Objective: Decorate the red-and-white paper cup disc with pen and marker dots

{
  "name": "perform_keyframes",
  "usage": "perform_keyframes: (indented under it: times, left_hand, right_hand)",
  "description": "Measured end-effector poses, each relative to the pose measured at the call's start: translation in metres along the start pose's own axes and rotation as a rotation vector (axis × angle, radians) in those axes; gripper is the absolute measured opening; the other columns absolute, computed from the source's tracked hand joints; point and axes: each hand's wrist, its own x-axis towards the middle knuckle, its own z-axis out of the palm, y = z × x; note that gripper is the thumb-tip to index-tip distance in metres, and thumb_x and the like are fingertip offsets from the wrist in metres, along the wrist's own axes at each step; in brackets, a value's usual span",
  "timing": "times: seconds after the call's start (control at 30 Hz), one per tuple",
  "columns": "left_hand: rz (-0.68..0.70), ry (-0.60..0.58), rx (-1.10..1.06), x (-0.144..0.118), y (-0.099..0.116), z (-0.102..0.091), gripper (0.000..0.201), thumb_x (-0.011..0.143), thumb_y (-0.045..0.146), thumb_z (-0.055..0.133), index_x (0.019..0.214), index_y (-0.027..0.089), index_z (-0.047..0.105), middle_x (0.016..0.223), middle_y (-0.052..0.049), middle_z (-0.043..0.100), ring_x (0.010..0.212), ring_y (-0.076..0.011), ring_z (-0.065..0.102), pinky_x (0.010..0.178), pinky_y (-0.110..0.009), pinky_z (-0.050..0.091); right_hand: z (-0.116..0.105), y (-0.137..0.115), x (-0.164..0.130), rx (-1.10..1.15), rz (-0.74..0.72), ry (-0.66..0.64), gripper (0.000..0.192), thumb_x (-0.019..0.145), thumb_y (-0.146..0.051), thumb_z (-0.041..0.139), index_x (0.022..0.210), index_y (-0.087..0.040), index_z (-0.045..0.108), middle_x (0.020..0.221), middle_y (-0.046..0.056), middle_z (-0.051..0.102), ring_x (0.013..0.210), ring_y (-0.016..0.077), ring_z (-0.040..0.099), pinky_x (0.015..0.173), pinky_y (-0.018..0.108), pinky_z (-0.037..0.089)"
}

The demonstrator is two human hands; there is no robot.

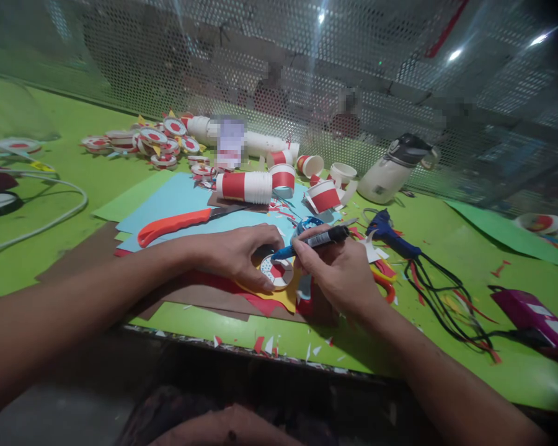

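disc (277, 272): likely light, stiff, crushable; grip by rim
left hand (239, 254): fingers disc-wide, gripping its edge
right hand (346, 272): fingers closed round marker (323, 239)

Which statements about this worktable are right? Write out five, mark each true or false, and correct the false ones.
1. The right hand holds a marker pen. True.
2. The left hand is clear of the white disc with a red centre. False: it holds the disc at its edge.
3. A dark blue glue gun lies to the right of the marker pen. True.
4. The nearest stack of paper cups stands upright. False: it lies on its side.
5. The tabletop is green. True.
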Motion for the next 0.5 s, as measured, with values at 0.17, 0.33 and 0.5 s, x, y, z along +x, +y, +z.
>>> perform_keyframes:
  times: [0.17,0.33,0.5]
  left_hand:
    - [0.013,0.002,0.0,0.0003,0.0008,-0.0002,0.05,0.072,0.048,0.077,0.107,0.019,0.056,0.103,-0.004,0.056,0.092,-0.0223,0.053,0.079,-0.034,0.044]
    - [0.005,0.0,-0.018,0.0,-0.0004,0.0004,0.049,0.072,0.047,0.078,0.107,0.019,0.056,0.102,-0.003,0.055,0.092,-0.0217,0.054,0.079,-0.033,0.045]
    - [0.019,0.002,-0.017,-0.0003,0.0002,0.0,0.049,0.072,0.046,0.079,0.106,0.019,0.057,0.102,-0.004,0.056,0.092,-0.0219,0.054,0.079,-0.033,0.045]
  right_hand:
    - [-0.0004,0.0003,-0.0004,-0.039,0.011,-0.011,0.022,0.089,-0.037,0.067,0.08,-0.018,0.064,0.062,0.0,0.067,0.055,0.0142,0.064,0.052,0.025,0.05]
    - [0.0007,0.0007,-0.0004,-0.058,0.011,-0.006,0.021,0.089,-0.037,0.066,0.08,-0.018,0.064,0.062,0.0,0.067,0.054,0.0148,0.064,0.052,0.026,0.05]
    - [0.0007,0.0012,0.0001,-0.058,0.001,-0.007,0.02,0.09,-0.037,0.067,0.081,-0.018,0.064,0.062,0.001,0.069,0.055,0.0155,0.066,0.053,0.027,0.051]
